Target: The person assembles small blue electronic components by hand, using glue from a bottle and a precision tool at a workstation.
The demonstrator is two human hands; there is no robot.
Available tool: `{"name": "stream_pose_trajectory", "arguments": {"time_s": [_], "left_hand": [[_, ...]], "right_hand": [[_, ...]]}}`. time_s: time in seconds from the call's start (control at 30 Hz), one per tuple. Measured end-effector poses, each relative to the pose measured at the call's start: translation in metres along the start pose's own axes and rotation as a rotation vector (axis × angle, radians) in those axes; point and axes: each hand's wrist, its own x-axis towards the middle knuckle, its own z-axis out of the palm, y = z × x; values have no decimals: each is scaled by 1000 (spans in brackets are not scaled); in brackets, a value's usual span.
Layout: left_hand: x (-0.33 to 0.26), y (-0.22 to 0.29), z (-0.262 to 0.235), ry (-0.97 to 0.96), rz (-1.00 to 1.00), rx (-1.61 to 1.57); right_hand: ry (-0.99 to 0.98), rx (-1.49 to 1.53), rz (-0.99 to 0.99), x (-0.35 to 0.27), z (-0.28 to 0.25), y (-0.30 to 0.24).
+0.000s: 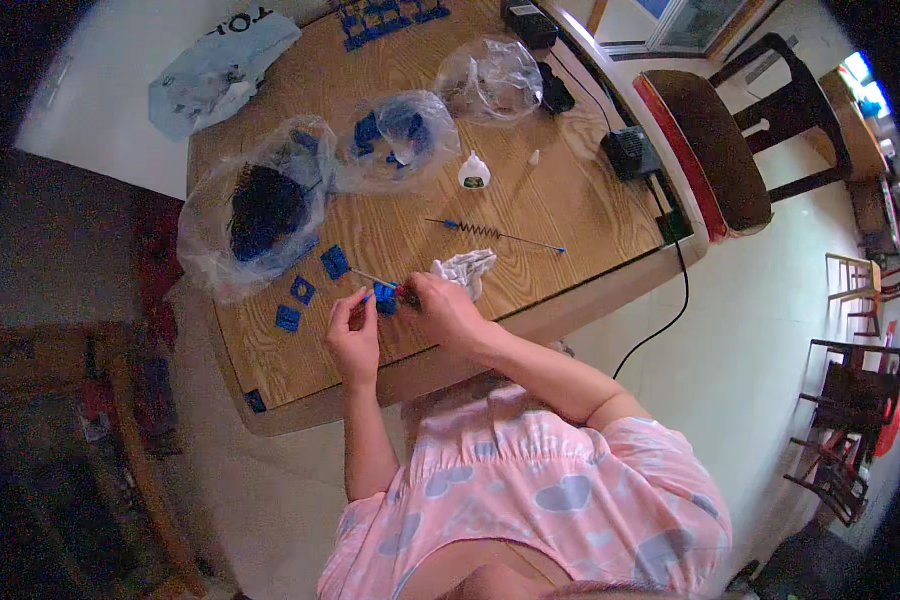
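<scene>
Near the table's front edge my left hand (354, 330) pinches a small blue piece (367, 298) between thumb and fingers. My right hand (442, 308) is closed around a screwdriver (373, 278) whose thin metal shaft points left; its handle is mostly hidden. A blue plastic part (385, 296) shows between the two hands; which hand bears it, I cannot tell. Just left lie several blue square pieces (334, 262). A crumpled white tissue (465, 270) touches the far side of my right hand. Beyond it rests a thin rod with a dark spring (480, 232).
A white squeeze bottle (475, 173) stands mid-table, a small white cap (534, 157) nearby. Clear bags hold dark pieces (268, 210) and blue parts (390, 135). A black adapter (630, 152) with a cable sits at the right edge. A chair (705, 150) stands beyond.
</scene>
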Motion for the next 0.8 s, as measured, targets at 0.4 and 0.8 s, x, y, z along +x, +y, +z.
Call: {"name": "stream_pose_trajectory", "arguments": {"time_s": [0.4,0.8], "left_hand": [[-2,13,-2,-15,-5,47],[0,20,-3,-85,164,261]], "right_hand": [[6,35,38,-4,-10,-13],[37,48,-11,-5,-4,-4]]}}
